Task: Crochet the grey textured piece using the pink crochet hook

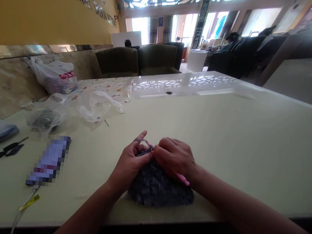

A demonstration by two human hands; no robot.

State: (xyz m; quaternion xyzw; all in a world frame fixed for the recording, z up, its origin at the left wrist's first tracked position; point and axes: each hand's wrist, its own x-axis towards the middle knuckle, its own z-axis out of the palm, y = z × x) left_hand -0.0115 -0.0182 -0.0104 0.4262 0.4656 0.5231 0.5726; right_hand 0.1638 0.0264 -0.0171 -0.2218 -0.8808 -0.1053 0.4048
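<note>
A dark grey crocheted piece (161,189) with a bumpy, scale-like texture rests at the table's front edge. My left hand (134,158) pinches its upper edge between thumb and fingers, with grey yarn (141,140) looped over the raised index finger. Closed around a pink crochet hook (183,179), my right hand (175,155) meets the left at the top of the piece. The hook's handle end sticks out below the right palm, and its pink tip shows near the yarn at the left fingers.
Left of my hands lie a pixelated phone-shaped object (49,161) with a white cable (31,196), keys (6,150) and a clear bag with dark yarn (46,118). Farther back are a crumpled plastic bag (96,106) and a full white bag (55,76). Chairs (160,58) stand beyond the table (255,144).
</note>
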